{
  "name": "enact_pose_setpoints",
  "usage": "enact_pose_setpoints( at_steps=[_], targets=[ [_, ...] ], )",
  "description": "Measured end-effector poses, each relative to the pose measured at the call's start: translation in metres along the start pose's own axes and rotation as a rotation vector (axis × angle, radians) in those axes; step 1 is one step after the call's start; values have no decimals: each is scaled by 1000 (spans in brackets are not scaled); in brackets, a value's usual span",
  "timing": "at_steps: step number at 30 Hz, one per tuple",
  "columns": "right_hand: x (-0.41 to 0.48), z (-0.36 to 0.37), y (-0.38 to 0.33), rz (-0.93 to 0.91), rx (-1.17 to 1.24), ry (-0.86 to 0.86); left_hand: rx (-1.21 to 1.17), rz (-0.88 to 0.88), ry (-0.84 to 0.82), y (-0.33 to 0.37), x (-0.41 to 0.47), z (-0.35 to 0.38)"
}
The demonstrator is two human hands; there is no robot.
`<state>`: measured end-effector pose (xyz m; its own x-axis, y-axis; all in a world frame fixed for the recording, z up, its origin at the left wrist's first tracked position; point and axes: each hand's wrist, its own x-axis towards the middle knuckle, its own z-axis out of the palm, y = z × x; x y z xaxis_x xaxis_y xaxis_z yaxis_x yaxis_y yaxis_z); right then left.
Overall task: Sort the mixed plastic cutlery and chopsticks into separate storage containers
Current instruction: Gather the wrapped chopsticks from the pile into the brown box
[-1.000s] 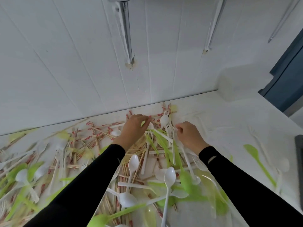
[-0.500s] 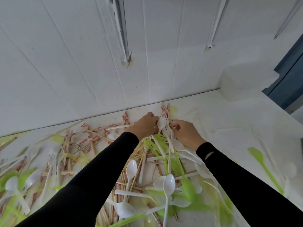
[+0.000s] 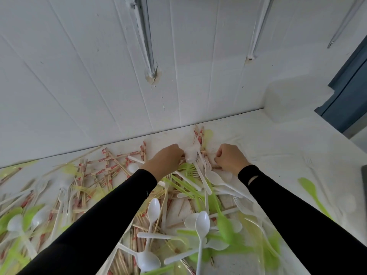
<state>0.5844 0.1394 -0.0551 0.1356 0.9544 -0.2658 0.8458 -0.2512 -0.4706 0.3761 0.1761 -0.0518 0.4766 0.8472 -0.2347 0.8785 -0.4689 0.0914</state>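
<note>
I see the left hand (image 3: 164, 159) gripping blurred white cutlery (image 3: 191, 155) at the far edge of the mixed pile (image 3: 200, 221) on the white table (image 3: 278, 145). The right hand (image 3: 230, 158) is curled just beside it, and I cannot tell whether it holds anything.

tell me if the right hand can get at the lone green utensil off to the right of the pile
Probably yes: the green utensil lies apart from the pile on the table, right of the right hand, with nothing over it. That hand's fingers are curled in white cutlery.
</note>
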Motion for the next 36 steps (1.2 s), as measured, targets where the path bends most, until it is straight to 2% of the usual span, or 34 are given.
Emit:
enact_pose_setpoints(
  at_steps=[3, 6, 8, 9, 12, 15, 17, 21, 25, 27, 30, 32, 34, 36],
  targets=[
    [-6, -4, -4, -53, 20, 88, 45, -6, 108, -7, -13, -7],
    [-19, -6, -24, -133, 313, 185, 182, 5, 251, -18, -22, -24],
    [-32, -7, -42, -144, 550, 49, 237, 11, 323, -24, -28, -33],
    [-36, -4, -46, -160, 575, -38, 260, 21, 341, -25, -30, -36],
    [-48, 12, -50, -242, 357, -132, 391, 3, 331, -20, -49, -41],
    [-55, 27, -43, -279, 77, -27, 429, -84, 209, -12, -76, -36],
    [-64, 30, -35, -268, 51, -14, 388, -145, 128, -15, -93, -27],
    [-80, 24, -11, -194, 89, 10, 159, -271, 244, -37, -118, -12],
    [-89, 16, 18, -136, 134, 41, 153, -241, 212, -46, -133, -7],
    [-90, 12, 32, -108, 142, 42, 72, -249, 209, -48, -135, -9],
    [-90, 5, 46, -43, 108, 63, -246, -207, 279, -41, -134, -14],
    [-92, 1, 46, -20, 29, 186, -497, -130, 361, -29, -131, -21],
    [-93, 0, 38, -123, 57, 336, -761, -77, 436, -14, -127, -29],
    [-93, 2, 26, -263, 175, 352, -1027, -60, 512, -2, -122, -34]
  ],
)
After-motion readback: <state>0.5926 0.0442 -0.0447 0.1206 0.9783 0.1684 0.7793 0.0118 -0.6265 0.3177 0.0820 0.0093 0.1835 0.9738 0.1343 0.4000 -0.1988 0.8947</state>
